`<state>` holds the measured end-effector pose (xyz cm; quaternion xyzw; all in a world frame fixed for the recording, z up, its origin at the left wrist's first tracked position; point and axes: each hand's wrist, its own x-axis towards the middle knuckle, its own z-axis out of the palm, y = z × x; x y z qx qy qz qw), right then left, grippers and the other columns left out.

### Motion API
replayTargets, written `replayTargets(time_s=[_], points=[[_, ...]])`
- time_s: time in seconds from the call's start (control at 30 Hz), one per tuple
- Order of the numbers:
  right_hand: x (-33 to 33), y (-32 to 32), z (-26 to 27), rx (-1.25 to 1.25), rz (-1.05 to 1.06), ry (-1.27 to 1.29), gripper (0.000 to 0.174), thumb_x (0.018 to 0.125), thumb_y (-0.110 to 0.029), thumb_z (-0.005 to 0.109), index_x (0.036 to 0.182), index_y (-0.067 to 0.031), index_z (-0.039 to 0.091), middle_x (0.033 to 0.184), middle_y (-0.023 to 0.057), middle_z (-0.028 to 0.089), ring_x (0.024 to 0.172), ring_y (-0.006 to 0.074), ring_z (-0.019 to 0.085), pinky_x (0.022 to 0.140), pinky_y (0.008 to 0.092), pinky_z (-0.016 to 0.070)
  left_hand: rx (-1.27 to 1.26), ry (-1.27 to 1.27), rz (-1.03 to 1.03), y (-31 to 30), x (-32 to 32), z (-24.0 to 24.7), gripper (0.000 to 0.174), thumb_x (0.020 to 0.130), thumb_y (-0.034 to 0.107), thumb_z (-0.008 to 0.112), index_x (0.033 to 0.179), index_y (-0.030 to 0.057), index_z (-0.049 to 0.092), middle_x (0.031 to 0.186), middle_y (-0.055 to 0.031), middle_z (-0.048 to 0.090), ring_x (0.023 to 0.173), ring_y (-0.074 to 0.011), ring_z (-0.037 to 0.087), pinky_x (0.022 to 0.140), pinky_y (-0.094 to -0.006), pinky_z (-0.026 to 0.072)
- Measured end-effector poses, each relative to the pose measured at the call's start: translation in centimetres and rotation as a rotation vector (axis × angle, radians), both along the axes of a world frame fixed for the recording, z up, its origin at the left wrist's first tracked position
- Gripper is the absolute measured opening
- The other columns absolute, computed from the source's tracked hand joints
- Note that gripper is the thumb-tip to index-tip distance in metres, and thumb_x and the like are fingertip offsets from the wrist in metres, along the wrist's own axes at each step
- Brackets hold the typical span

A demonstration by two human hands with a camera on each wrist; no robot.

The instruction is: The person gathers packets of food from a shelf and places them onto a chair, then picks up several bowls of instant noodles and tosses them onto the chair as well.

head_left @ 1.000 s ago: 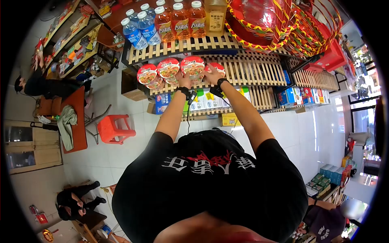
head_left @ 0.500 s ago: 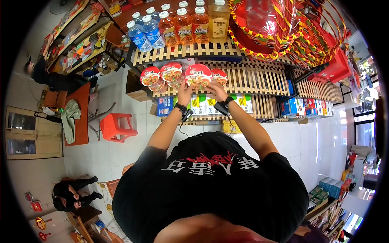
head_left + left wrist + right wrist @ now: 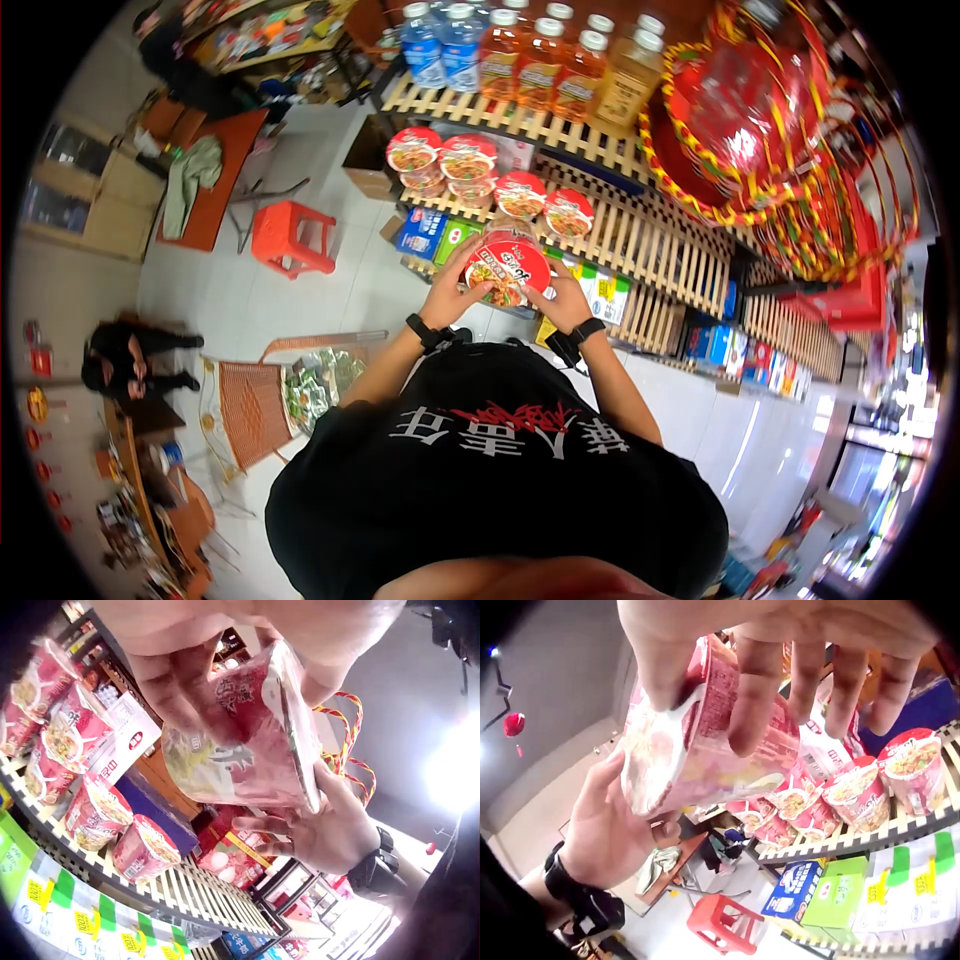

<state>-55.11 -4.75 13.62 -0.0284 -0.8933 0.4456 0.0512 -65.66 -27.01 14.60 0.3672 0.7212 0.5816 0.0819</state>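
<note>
Held in front of the chest, away from the shelf, is a red-lidded instant noodle bowl point(image 3: 510, 272), its lid facing up at the head camera. My left hand point(image 3: 453, 293) grips its left side, with the thumb over the lid's edge. On the opposite side, my right hand point(image 3: 567, 300) holds it, thumb at the rim. The right wrist view shows the fingers point(image 3: 754, 690) of that hand spread along the bowl's printed wall. More noodle bowls point(image 3: 468, 160) stand on the slatted shelf point(image 3: 650, 255), stacked at its left, with single ones point(image 3: 568, 213) beside them.
Bottled drinks point(image 3: 540, 65) and red baskets with yellow-trimmed handles point(image 3: 740, 130) fill the upper shelf. Below are cartons point(image 3: 836, 896) with yellow tags. A red stool point(image 3: 293, 238), a wicker chair point(image 3: 250, 405) and a seated person point(image 3: 130, 360) are to the left.
Both hands have lifted the noodle bowl off the shelf and drawn it back towards the chest. The head view has turned, so the shelf now slants down to the right.
</note>
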Motion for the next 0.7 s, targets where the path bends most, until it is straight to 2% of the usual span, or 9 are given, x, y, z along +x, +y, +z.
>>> replayTargets(time_s=[0.1,0.27,0.33,0.37,0.43,0.47,0.5,0.57,0.7], points=[[-0.9,-1.2,-0.9,-0.199,0.055,0.072,0.031,0.08,-0.027,0.073,0.097,-0.0019,0.071,0.129,0.0205,0.052,0.116,0.0333,0.054,0.097,0.0389,0.043,0.094,-0.22,0.112,-1.4,2.3,-1.0,0.065,0.084,0.014,0.068,0.14,0.0018,0.037,0.145,-0.0181,0.036,0.134,-0.0271,0.036,0.104,-0.0357,0.0371],[-1.8,-3.6,-2.1,-0.388,0.255,0.076,0.021,0.081,-0.016,0.072,0.092,0.001,0.07,0.119,0.0185,0.06,0.109,0.0278,0.059,0.091,0.0339,0.0461,-0.028,-0.146,0.28,-5.4,6.1,0.7,0.065,0.081,0.017,0.071,0.139,0.0069,0.042,0.138,-0.0161,0.041,0.127,-0.0277,0.042,0.096,-0.0334,0.0445],[-2.0,-4.1,-3.6,-0.385,0.368,-0.139,0.018,0.082,-0.014,0.071,0.09,0.0015,0.07,0.107,0.0163,0.066,0.101,0.0249,0.063,0.085,0.0337,0.0481,-0.138,-0.146,0.372,-7.4,8.0,0.2,0.067,0.08,0.02,0.072,0.139,0.0086,0.043,0.13,-0.015,0.044,0.121,-0.0278,0.047,0.093,-0.0334,0.0467],[-2.2,-4.7,-4.0,-0.327,0.404,-0.143,0.018,0.083,-0.014,0.071,0.089,0.0022,0.07,0.095,0.0133,0.069,0.087,0.0202,0.066,0.075,0.0315,0.0504,-0.196,-0.078,0.415,-8.1,8.8,0.4,0.066,0.081,0.023,0.072,0.139,0.0101,0.043,0.13,-0.0151,0.043,0.121,-0.0287,0.046,0.094,-0.0349,0.0453],[-2.7,-6.5,-4.1,-0.373,0.435,-0.349,0.02,0.083,-0.016,0.07,0.09,0.0034,0.069,0.092,0.012,0.068,0.078,0.0157,0.066,0.069,0.0272,0.0505,-0.141,-0.205,0.468,-9.4,10.4,0.6,0.065,0.082,0.024,0.071,0.138,0.0074,0.042,0.13,-0.0153,0.045,0.12,-0.0281,0.046,0.093,-0.0337,0.0434],[-3.0,-7.6,-2.6,-0.256,0.485,-0.304,0.022,0.084,-0.017,0.07,0.091,0.0039,0.068,0.086,0.0105,0.067,0.067,0.0111,0.061,0.059,0.0248,0.0473,-0.162,-0.189,0.501,-10.2,10.8,0.4,0.066,0.083,0.024,0.07,0.139,0.0075,0.04,0.132,-0.015,0.044,0.121,-0.0272,0.046,0.093,-0.0339,0.0436],[-3.4,-8.3,-4.0,-0.239,0.5,-0.33,0.023,0.085,-0.018,0.069,0.091,0.0039,0.068,0.083,0.0103,0.067,0.064,0.0114,0.058,0.057,0.0268,0.0448,-0.178,-0.175,0.527,-10.9,11.2,0.1,0.066,0.084,0.025,0.069,0.14,0.0075,0.039,0.134,-0.0148,0.043,0.121,-0.0262,0.046,0.092,-0.0341,0.0439],[-3.8,-10.7,-1.6,-0.036,0.529,-0.34,0.029,0.087,-0.025,0.066,0.088,0.0039,0.068,0.076,0.011,0.066,0.061,0.0139,0.055,0.057,0.0295,0.0431,-0.166,-0.158,0.603,-12.2,12.4,-0.4,0.066,0.086,0.026,0.067,0.14,0.0056,0.036,0.135,-0.0141,0.045,0.118,-0.0252,0.049,0.091,-0.0339,0.044],[-5.0,-14.1,-2.9,0.016,0.652,-0.495,0.037,0.089,-0.033,0.062,0.084,0.0034,0.068,0.071,0.0129,0.066,0.062,0.0184,0.058,0.061,0.0316,0.0449,-0.208,-0.233,0.769,-15.6,13.9,-1.9,0.065,0.086,0.028,0.064,0.137,0.0035,0.034,0.12,-0.02,0.056,0.109,-0.0317,0.056,0.09,-0.0371,0.0449]])
